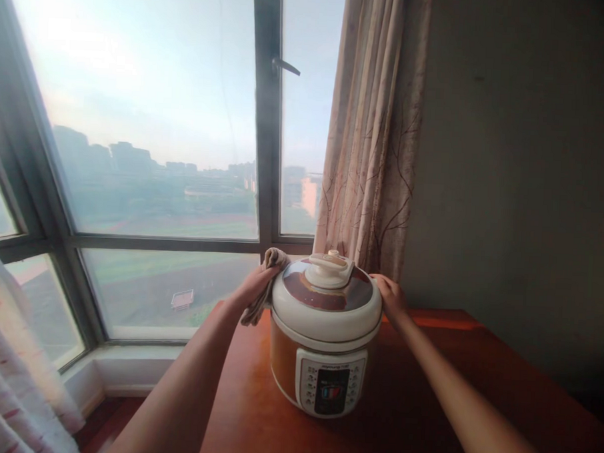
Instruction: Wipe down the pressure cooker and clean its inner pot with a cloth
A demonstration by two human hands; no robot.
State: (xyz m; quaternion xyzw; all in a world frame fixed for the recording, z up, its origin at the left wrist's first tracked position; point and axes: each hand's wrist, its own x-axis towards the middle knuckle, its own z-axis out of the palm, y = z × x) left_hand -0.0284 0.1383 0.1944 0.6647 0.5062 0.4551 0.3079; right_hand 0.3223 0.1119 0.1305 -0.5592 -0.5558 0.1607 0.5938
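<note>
Apparently, the left hand (pixel 254 286) grips a cloth (pixel 274 260) beside the cooker (pixel 324 329), lower centre on the tabletop (pixel 245 391), while the right hand (pixel 391 296), closure unclear, helps steady its rim; the next move calls for balanced contact.

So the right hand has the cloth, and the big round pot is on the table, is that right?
Not quite: the head view shows the cloth in the left hand, not the right hand. The pot is on the table.
</note>
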